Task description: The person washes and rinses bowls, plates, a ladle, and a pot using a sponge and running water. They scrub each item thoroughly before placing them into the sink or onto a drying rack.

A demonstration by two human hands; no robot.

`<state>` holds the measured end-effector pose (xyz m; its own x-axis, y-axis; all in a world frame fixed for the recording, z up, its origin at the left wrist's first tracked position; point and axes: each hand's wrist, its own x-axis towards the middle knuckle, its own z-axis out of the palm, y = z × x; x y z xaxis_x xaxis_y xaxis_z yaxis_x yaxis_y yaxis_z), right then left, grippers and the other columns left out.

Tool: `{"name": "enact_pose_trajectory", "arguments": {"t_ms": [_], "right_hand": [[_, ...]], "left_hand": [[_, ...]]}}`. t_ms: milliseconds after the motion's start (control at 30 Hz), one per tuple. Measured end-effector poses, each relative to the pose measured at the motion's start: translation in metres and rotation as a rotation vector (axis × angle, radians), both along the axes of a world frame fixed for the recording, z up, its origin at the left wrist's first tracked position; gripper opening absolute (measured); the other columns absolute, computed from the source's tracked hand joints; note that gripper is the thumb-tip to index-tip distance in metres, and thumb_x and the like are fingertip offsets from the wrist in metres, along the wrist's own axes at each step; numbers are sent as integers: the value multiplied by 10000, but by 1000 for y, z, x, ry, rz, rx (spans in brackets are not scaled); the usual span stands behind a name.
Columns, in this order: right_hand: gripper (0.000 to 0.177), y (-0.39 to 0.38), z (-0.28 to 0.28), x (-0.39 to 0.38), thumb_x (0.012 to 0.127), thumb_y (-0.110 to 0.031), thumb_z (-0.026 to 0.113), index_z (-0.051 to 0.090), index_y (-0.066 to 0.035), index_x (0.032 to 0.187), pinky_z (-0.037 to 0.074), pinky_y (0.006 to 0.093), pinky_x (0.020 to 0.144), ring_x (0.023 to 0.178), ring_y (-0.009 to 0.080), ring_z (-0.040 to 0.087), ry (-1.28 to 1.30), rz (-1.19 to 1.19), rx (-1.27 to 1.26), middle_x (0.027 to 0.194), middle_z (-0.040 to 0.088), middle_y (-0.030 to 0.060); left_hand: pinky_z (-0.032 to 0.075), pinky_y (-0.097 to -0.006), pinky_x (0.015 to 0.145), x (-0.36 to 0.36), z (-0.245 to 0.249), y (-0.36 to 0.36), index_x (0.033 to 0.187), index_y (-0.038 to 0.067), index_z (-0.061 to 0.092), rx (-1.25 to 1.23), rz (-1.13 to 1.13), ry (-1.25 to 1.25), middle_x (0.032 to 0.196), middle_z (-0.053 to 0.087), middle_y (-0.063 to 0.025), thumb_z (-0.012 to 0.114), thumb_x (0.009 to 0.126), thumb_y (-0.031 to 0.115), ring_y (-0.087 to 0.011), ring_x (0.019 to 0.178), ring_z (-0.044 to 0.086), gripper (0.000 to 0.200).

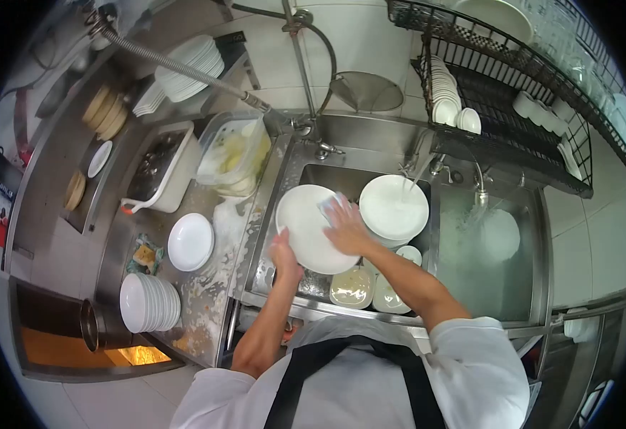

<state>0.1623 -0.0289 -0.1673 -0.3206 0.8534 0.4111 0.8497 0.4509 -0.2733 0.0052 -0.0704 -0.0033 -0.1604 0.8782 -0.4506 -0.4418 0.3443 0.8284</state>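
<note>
A large round white plate (300, 236) is tilted over the left sink basin. My left hand (284, 256) grips its lower left rim, thumb on the upper face. Against the plate's right side, my right hand (346, 230) presses a pale bluish scrubbing cloth or sponge (330, 204); the fingers cover most of it. Just right of that hand sits a stack of round white plates (393, 206) with water running onto it. Below are a squarish soapy dish (352, 287) and other small dishes, partly behind my right forearm.
The right basin holds cloudy water and a submerged white plate (500, 234) beside a running tap (481, 196). On the left counter are stacked plates (148, 303), a single plate (191, 242), a plastic tub (234, 154) and a white bin (161, 168). A black dish rack (506, 93) hangs upper right.
</note>
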Motion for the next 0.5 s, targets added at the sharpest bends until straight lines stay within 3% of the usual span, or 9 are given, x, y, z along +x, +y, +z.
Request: {"name": "enact_pose_trajectory", "arguments": {"t_ms": [67,133,200,233,300,433,500], "right_hand": [[592,-8,64,-32,855,-343,508,345,-38,1335,170,457,1093,1322,360,223,371,63,-312,1402,286,206],[624,-40,121,-53,829,-388,541,367,-39,1315,215,439,1082,1294,354,282,545,232,-464,1379,320,201],[595,-59,142,-32,749,-281,620,427,-80,1276,299,435,1031,1235,334,371,264,317,-289,1335,395,157],[578,-56,121,-14,711,-219,640,462,-97,1247,344,427,998,1199,321,416,96,319,-151,1304,438,136],[560,-53,117,-8,645,-117,655,521,-127,1189,415,407,924,1111,297,495,19,285,7,1226,516,98],[454,-29,115,-48,623,-32,618,593,-133,1066,492,380,759,879,283,599,212,137,48,1040,624,73],[452,-45,144,-61,625,-28,618,586,-130,1064,489,377,750,889,283,600,188,114,-53,1038,623,74]], "left_hand": [[490,-345,804,8,-18,3,1152,-28,507,41,-8,25,1069,582,-158,476,917,221,-235,944,595,343],[491,-351,805,1,-7,12,1158,-26,501,59,-25,21,1069,581,-159,473,911,217,-241,943,595,347],[491,-358,807,-22,24,24,1164,-24,495,35,-100,-19,1069,580,-159,470,904,213,-247,943,595,352],[491,-362,807,-34,38,30,1167,-23,492,14,-150,-41,1069,580,-159,469,901,211,-249,943,595,355],[491,-368,809,-49,56,39,1173,-21,485,-17,-237,-59,1069,579,-160,466,894,207,-255,943,595,360],[492,-382,812,-13,4,34,1185,-18,473,136,-24,40,1069,577,-160,460,882,199,-266,943,596,373],[492,-389,813,-6,-14,28,1191,-16,467,173,53,62,1069,576,-161,457,875,195,-271,942,596,380]]}}
